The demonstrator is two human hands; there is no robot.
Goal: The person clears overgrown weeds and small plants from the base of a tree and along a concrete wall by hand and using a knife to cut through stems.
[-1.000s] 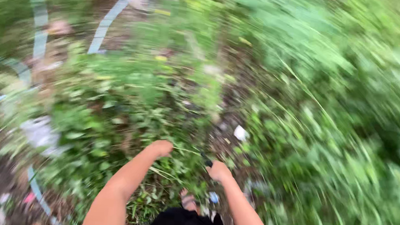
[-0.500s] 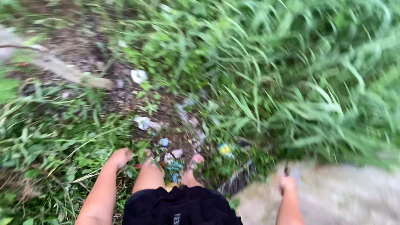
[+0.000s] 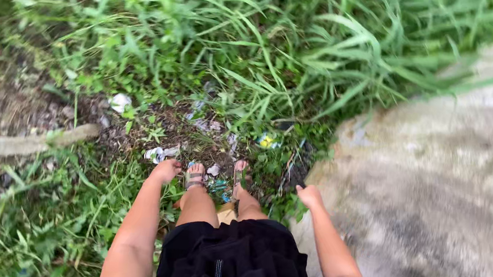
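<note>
Outdoors here, on a patch of bare soil (image 3: 15, 104) strewn with litter, hemmed in by weeds, with a grey concrete slab (image 3: 434, 193) spreading off to the right. Nearest the camera, a black skirt (image 3: 234, 264) fills the bottom edge, bare arms coming out either side of it. Just ahead, two feet in strapped sandals (image 3: 194, 178) stand side by side on the dirt, scraps of wrapper around the toes.

The left hand (image 3: 166, 170) hangs down beside the left foot, fingers curled in towards the palm; nothing shows in its grasp, and it sits just above a crumpled white scrap (image 3: 158, 153) without clearly touching it. The right hand (image 3: 309, 196) hangs at the very edge of the slab, fingers also folded loosely; whether it pinches anything, I cannot tell from this angle.

A little further out, a yellow and blue wrapper (image 3: 267, 140) lies in the weeds ahead of the right foot. Off to the left, a pale weathered plank (image 3: 23, 144) lies flat across the soil, and beyond it another white scrap (image 3: 119, 102). Farthest away, tall grass (image 3: 303, 47) arches over everything, blades bending towards the slab.
</note>
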